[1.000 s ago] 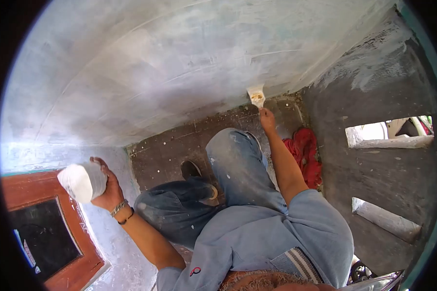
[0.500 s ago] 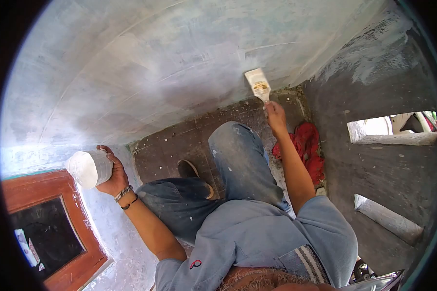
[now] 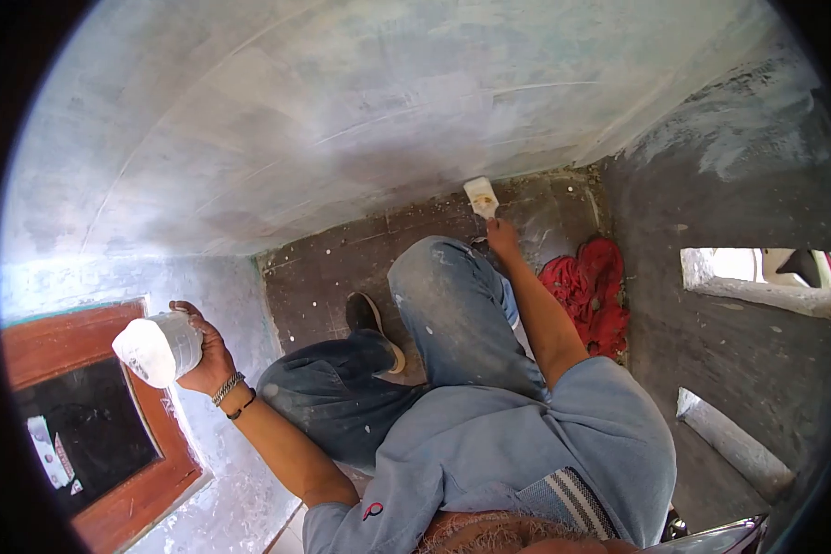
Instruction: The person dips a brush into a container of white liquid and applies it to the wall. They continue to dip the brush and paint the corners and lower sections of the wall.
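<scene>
My right hand [image 3: 502, 238] is closed around the handle of a wide paintbrush [image 3: 481, 195]. The white bristle end points at the foot of the patchy grey-white wall [image 3: 342, 111], close to where wall and floor meet. Out to the left, my left hand [image 3: 210, 353] wraps round a plastic tub of white paint [image 3: 160, 351], its open mouth turned toward the left. The tub overlaps the brown wooden frame [image 3: 83, 334] in this view.
A red cloth [image 3: 586, 295] lies on the dark, paint-spotted floor [image 3: 319, 277] right of my knee. On the right, a dark wall [image 3: 739, 342] has slot openings [image 3: 766, 268] cut through it. My shoe [image 3: 365, 314] rests on the floor.
The brush in my right hand has moved down along the wall toward the floor edge. My left hand with the tub has shifted slightly left and down. The camera view has tilted a little.
</scene>
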